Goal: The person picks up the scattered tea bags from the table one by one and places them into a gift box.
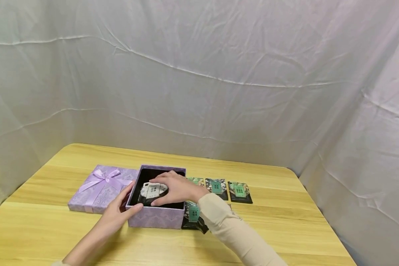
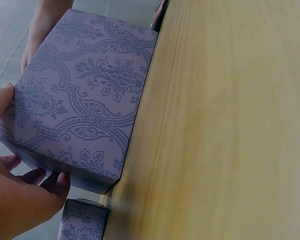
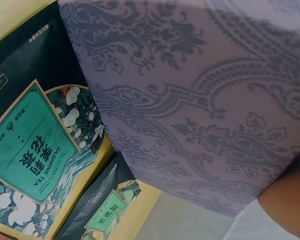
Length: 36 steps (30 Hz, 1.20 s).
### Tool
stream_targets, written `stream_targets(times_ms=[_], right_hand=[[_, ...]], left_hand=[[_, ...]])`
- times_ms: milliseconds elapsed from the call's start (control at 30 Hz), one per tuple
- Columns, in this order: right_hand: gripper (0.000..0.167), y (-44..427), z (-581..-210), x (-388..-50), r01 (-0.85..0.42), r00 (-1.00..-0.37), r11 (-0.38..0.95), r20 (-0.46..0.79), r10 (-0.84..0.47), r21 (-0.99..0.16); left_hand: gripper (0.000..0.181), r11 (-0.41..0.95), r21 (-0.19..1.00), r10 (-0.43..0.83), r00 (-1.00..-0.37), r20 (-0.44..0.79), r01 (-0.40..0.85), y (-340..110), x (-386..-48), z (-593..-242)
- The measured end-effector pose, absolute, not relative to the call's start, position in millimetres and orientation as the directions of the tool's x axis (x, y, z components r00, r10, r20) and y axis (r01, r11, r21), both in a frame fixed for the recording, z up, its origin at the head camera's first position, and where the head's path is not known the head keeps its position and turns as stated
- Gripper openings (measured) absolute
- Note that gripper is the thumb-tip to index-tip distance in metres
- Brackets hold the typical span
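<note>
The fingers of your right hand (image 1: 178,188) clamp a packet (image 1: 152,190) inside a purple box (image 1: 155,217), those of your left hand (image 1: 117,211) grip the box around eight o'clock, and on the surface (image 1: 286,225) lie a ribboned lid (image 1: 86,195) at its nine o'clock and more packets (image 1: 216,187) at its three.

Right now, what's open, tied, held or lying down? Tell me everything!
Purple box: open, upright, held by left hand
Lid: off, lying left of the box
Bow: tied
White-and-black packet: inside the box, held by right hand
Green-labelled packets: lying face up outside the box
</note>
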State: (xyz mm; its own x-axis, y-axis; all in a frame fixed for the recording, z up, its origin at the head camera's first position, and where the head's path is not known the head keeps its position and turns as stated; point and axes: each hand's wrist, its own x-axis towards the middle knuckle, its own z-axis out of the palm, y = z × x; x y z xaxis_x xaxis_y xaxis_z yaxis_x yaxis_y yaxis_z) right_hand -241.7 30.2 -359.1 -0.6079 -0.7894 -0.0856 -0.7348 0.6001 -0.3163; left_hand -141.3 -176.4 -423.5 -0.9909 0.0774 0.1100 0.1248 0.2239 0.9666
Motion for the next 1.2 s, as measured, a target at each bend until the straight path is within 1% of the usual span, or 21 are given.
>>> stream_targets(times_ms=[233,400,567,667,800,933,1033,1200], right_hand=[[0.067,28.9,-360.7,-240.9,-0.75,-0.598,0.597,-0.095,-0.796,-0.285],[0.063,28.6,-360.5,-239.2,-0.735,-0.614,0.617,-0.111,-0.782,-0.283],[0.061,28.9,-361.5,-238.3,-0.725,-0.629,0.627,-0.099,-0.771,-0.286],[0.06,30.8,-361.6,-238.4,-0.713,-0.633,0.618,-0.076,-0.77,-0.331],[0.057,35.4,-361.5,-238.9,-0.694,-0.635,0.581,-0.019,-0.772,-0.425],[0.052,41.0,-360.0,-239.1,-0.654,-0.642,0.508,0.056,-0.765,-0.561],[0.049,46.4,-359.4,-240.5,-0.629,-0.644,0.441,0.111,-0.757,-0.641],[0.047,60.3,-358.7,-243.4,-0.606,-0.656,0.404,0.143,-0.741,-0.685]], left_hand=[[0.075,0.22,0.968,0.077,-0.991,0.11,0.124,-176.4,-142.1,-425.1],[0.075,0.223,0.967,0.074,-0.991,0.108,0.122,-176.2,-142.1,-424.7],[0.075,0.221,0.968,0.07,-0.992,0.106,0.119,-175.7,-142.5,-424.9],[0.074,0.217,0.969,0.067,-0.992,0.109,0.121,-174.9,-142.5,-424.5],[0.075,0.215,0.969,0.065,-0.992,0.11,0.121,-174.4,-142.2,-424.1],[0.075,0.213,0.97,0.062,-0.992,0.11,0.121,-175.0,-142.1,-424.9],[0.075,0.211,0.97,0.059,-0.992,0.111,0.121,-175.1,-142.4,-425.6],[0.075,0.215,0.969,0.052,-0.992,0.112,0.12,-175.2,-142.6,-425.5]])
